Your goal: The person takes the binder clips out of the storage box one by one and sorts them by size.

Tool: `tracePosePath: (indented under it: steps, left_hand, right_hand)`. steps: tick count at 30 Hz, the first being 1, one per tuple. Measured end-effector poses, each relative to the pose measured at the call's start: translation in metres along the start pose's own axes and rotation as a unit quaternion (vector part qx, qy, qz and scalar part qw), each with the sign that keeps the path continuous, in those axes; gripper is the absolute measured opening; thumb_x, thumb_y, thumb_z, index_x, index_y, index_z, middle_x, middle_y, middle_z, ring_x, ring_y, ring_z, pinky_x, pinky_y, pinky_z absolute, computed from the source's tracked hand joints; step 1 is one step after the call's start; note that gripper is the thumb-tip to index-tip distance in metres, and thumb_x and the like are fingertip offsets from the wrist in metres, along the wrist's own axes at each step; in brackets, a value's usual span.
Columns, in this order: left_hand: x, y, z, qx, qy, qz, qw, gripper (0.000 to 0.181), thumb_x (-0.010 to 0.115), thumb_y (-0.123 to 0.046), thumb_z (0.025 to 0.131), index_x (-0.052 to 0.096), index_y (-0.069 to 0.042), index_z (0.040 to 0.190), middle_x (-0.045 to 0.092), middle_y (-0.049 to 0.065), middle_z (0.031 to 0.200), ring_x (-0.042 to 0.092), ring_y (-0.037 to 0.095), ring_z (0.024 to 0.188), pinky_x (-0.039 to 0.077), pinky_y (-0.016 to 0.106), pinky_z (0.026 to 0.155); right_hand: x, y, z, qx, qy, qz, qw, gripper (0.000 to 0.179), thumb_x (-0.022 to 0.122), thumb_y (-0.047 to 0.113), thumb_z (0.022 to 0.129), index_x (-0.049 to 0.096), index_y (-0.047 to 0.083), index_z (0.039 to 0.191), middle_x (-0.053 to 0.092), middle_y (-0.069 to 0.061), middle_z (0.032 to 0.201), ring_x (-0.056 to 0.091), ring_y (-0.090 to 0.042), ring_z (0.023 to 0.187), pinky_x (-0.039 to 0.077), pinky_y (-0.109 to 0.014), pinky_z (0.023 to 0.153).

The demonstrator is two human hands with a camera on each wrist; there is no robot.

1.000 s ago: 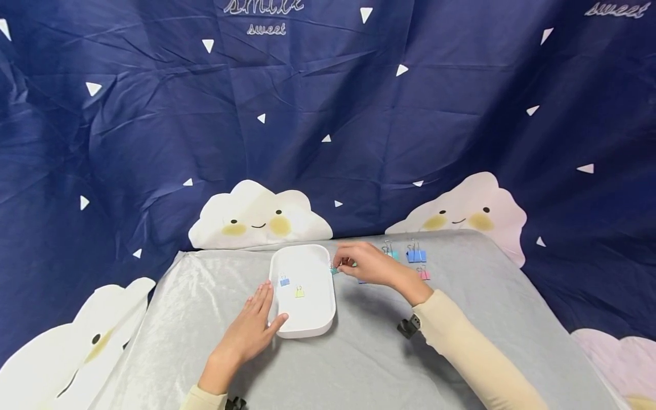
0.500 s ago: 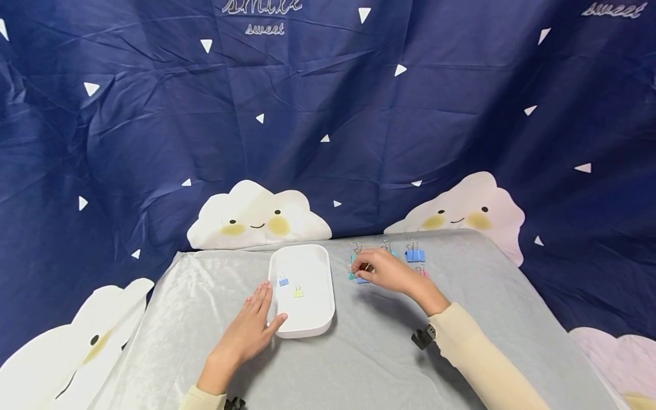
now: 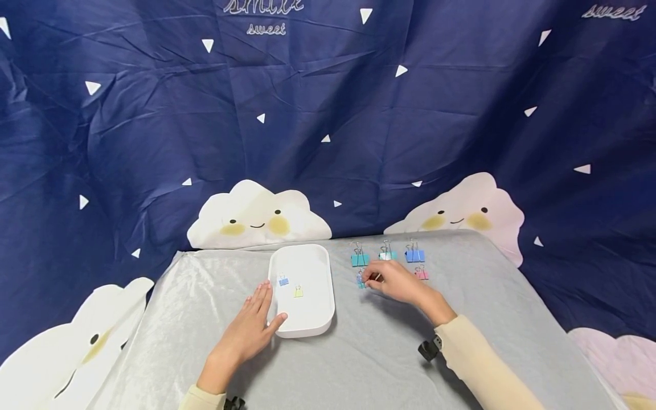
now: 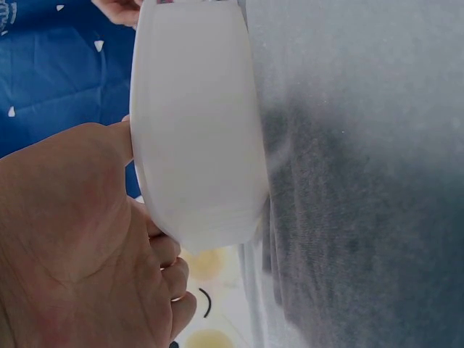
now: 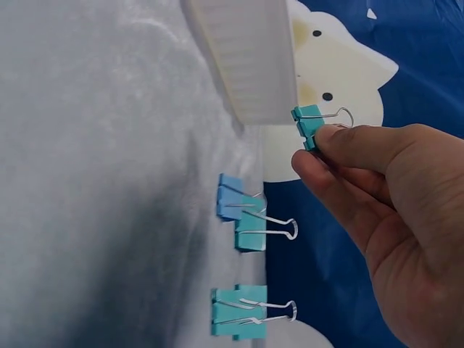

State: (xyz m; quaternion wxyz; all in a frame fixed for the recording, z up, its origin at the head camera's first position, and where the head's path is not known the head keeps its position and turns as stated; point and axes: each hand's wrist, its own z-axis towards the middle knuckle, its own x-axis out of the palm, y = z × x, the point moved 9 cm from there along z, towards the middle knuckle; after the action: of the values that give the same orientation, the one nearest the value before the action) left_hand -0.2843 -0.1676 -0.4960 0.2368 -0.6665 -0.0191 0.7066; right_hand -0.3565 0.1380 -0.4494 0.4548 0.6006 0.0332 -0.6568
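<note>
My right hand [image 3: 394,280] pinches a small teal binder clip [image 5: 310,125] between thumb and forefinger, above the cloth right of a white tray [image 3: 307,330]. Just beyond the fingers lies a small blue binder clip [image 5: 230,197], with a teal one [image 5: 251,235] behind it. More teal binder clips [image 5: 223,313] appear lower in the right wrist view; in the head view my hand covers part of the front row. My left hand [image 3: 247,327] rests on the tray's left rim, fingers straight and thumb spread. Inside the tray are a blue clip [image 3: 284,281] and a yellow clip [image 3: 299,292].
At the back right stand a large blue binder clip [image 3: 415,256] and a teal one [image 3: 386,255]; a pink clip [image 3: 422,274] lies in front of them. Grey cloth [image 3: 369,364] covers the surface. A dark blue curtain [image 3: 328,102] hangs behind.
My right hand has moved rightward from the tray's right edge to beside the blue clip, carrying the teal binder clip. The left hand and the tray have stayed put.
</note>
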Motion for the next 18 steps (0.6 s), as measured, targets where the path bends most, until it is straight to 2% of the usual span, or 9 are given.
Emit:
tracePosePath:
  steps: [8,14,18]
  left_hand:
    - [0.0,0.0,0.0,0.003,-0.003,-0.001,1.0,0.086,0.052,-0.053,0.109,0.026,0.009,0.165,0.024,0.025,0.175,0.024,0.043,0.163,0.024,0.06,0.133]
    - [0.0,0.001,0.0,-0.001,0.0,0.001,1.0,0.086,0.052,-0.052,0.109,0.025,0.008,0.165,0.023,0.024,0.175,0.023,0.042,0.164,0.023,0.059,0.134]
    - [0.001,0.001,0.001,-0.002,0.003,0.001,1.0,0.087,0.051,-0.053,0.109,0.024,0.008,0.165,0.022,0.023,0.176,0.022,0.042,0.164,0.023,0.059,0.134]
  right_hand:
    - [0.009,-0.016,-0.01,0.009,-0.012,-0.015,0.9998,0.008,0.081,0.006,0.093,0.078,0.012,0.095,0.075,0.004,0.093,0.07,-0.005,0.086,0.063,-0.024,0.078]
    - [0.019,-0.029,-0.015,0.022,-0.015,0.0,0.9996,0.009,0.081,0.004,0.092,0.079,0.012,0.091,0.075,0.006,0.089,0.064,-0.001,0.08,0.06,-0.022,0.073]
    - [0.027,-0.036,-0.018,0.039,-0.011,0.002,0.9992,0.007,0.081,0.005,0.092,0.079,0.012,0.091,0.076,0.008,0.088,0.064,0.0,0.081,0.06,-0.026,0.077]
